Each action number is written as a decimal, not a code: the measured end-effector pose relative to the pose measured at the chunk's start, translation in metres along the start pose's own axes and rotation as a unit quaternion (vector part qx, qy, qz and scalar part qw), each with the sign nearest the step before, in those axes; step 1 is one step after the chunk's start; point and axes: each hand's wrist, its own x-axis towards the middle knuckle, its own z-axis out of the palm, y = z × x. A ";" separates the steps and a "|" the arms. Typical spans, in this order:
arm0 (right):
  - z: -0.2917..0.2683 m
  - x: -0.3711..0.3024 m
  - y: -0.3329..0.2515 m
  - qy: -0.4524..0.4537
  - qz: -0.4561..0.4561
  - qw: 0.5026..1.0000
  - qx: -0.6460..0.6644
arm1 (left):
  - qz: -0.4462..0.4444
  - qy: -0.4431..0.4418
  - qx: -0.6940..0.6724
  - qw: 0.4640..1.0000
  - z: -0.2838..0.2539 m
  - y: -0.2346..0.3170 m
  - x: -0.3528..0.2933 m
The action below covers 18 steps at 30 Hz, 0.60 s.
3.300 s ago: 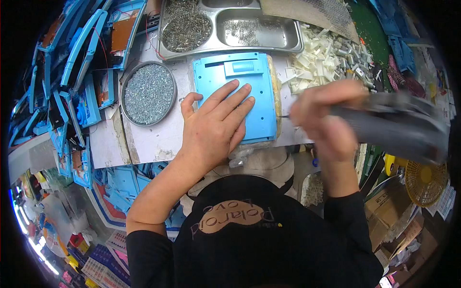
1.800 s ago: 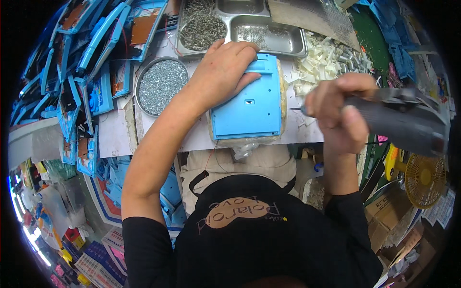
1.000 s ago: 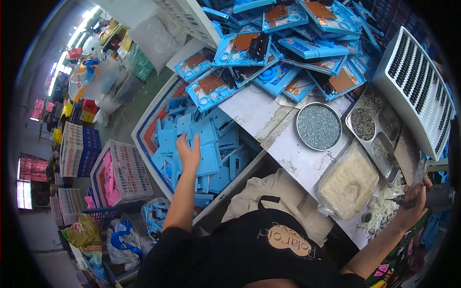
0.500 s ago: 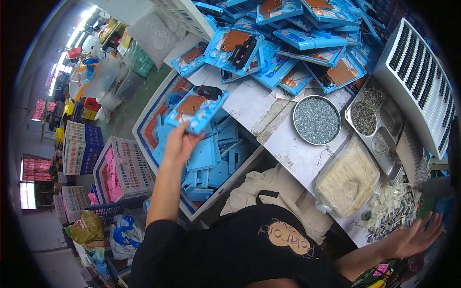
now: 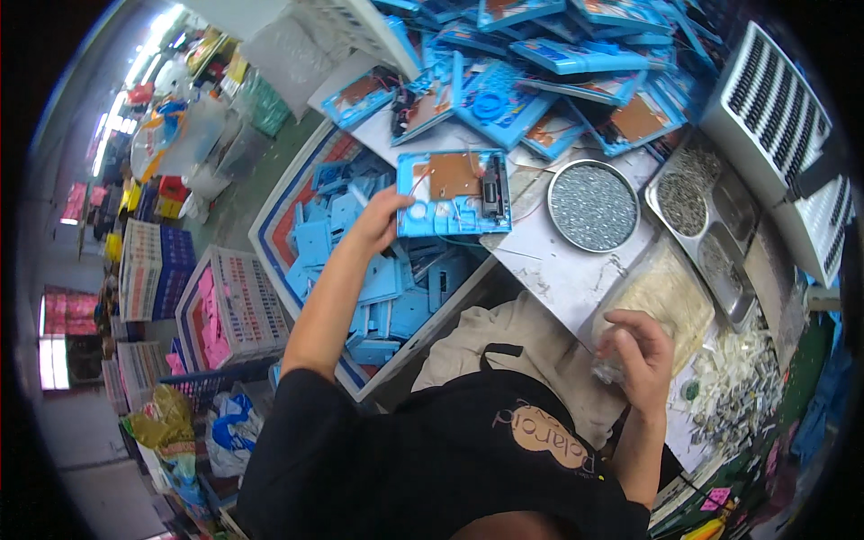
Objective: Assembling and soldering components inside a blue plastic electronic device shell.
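Note:
My left hand point(image 5: 382, 219) is closed on the left edge of a blue plastic casing point(image 5: 414, 189). Its open inner side faces up, showing a brown circuit board point(image 5: 453, 175), thin wires and a black part along the right edge. My right hand point(image 5: 641, 355) holds nothing visible; its fingers are loosely curled and apart, above the near edge of a clear bag of cream-coloured material point(image 5: 670, 301). Beyond the held casing, a heap of similar blue casings point(image 5: 576, 58) covers the far part of the table.
A basket point(image 5: 396, 364) of blue plastic parts point(image 5: 373, 279) stands at the left. On the table are a round dish of small metal pieces point(image 5: 594, 205), a steel tray with compartments point(image 5: 740, 207) and a white rack with black rows point(image 5: 778, 117). Small parts point(image 5: 742, 387) lie scattered at right.
My left hand has brought the blue casing rightward from above the basket to the table's edge, turning it level. My right hand has come in from the far right, its fingers curling.

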 end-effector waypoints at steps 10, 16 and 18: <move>0.062 0.012 0.054 -0.084 0.069 0.986 0.124 | -0.045 -0.073 -0.184 0.979 0.091 -0.077 -0.089; 0.057 0.020 0.056 0.090 0.088 0.979 0.158 | -0.066 -0.274 0.125 0.951 0.074 -0.072 -0.114; 0.044 0.017 0.049 0.155 0.132 0.966 0.162 | -0.093 -0.135 0.226 0.960 0.024 -0.076 -0.094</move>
